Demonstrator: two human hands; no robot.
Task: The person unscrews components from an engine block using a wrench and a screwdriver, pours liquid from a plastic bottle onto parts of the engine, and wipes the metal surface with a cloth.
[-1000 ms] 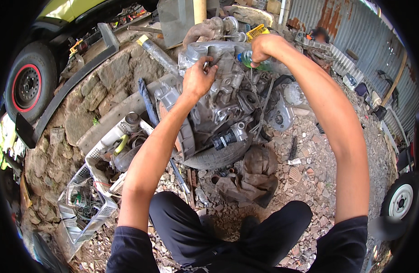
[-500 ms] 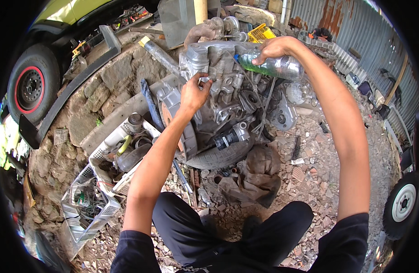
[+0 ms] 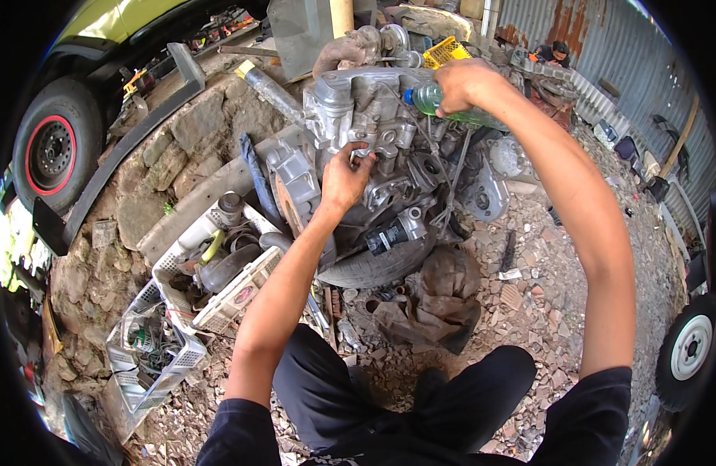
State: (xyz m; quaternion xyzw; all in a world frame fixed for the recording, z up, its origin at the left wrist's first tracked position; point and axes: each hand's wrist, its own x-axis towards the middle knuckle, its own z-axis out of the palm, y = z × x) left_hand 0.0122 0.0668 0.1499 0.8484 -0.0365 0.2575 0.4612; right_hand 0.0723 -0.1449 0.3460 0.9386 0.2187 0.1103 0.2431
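A clear plastic bottle (image 3: 427, 99) with a blue cap and greenish contents lies on its side in the air above the engine's right part. My right hand (image 3: 463, 84) is wrapped round it from above, and the cap points left. The grey metal engine (image 3: 332, 116) stands in front of me, resting on a black tyre (image 3: 383, 266). My left hand (image 3: 346, 182) is at its near face, fingers curled with thumb and index finger close together against the metal. Whatever is between those fingertips is too small to tell. A black canister-shaped filter (image 3: 389, 235) sticks out low on the engine.
White plastic crates (image 3: 241, 291) holding parts stand left of the engine. A stone ledge (image 3: 167, 167) runs behind them, below a vehicle wheel (image 3: 56, 144). A brown cloth (image 3: 432, 314) lies on the rubble ground. A yellow basket (image 3: 446, 53) sits behind the engine.
My left hand has moved slightly right and down along the engine face. My right hand has shifted a little up, and the bottle has moved slightly with it.
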